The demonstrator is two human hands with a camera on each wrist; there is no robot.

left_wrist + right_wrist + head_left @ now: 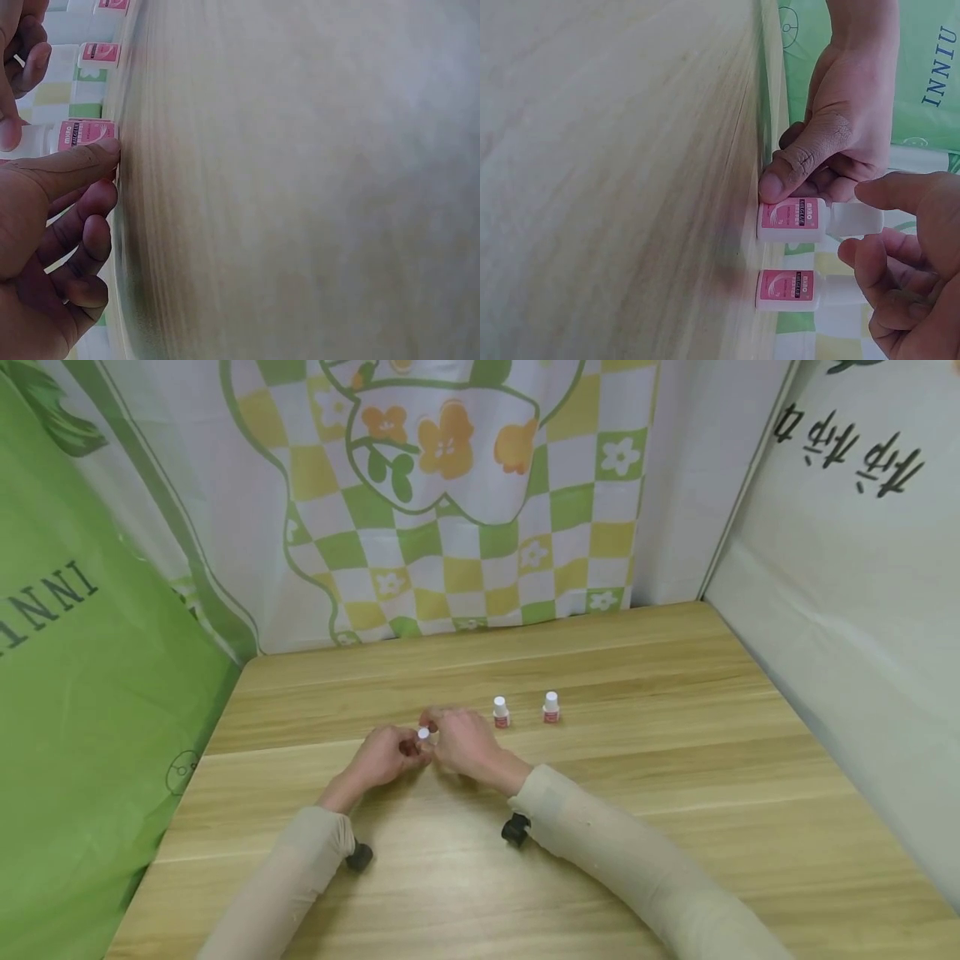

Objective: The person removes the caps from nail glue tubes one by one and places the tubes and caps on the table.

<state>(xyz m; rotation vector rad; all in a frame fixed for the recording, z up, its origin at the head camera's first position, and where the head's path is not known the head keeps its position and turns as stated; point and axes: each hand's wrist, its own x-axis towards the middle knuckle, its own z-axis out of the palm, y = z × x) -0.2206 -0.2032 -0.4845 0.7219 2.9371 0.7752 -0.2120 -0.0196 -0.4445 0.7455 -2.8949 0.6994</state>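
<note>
A small white nail glue bottle [787, 219] with a pink label stands upright on the table between my hands. My left hand [382, 753] pinches it low down, thumb [94, 161] across the label. Around its white cap [423, 734] are the fingertips of my right hand [467, 742], one on each side in the right wrist view. Close beside it, the right wrist view shows a second matching bottle [787, 290], partly behind the right fingers; in the head view I cannot make this one out.
Two more nail glue bottles, one nearer [501, 713] and one farther right [551, 707], stand upright to the right of my right hand. The wooden table [600, 860] meets a checkered curtain [465, 568] at the back, with fabric walls on both sides.
</note>
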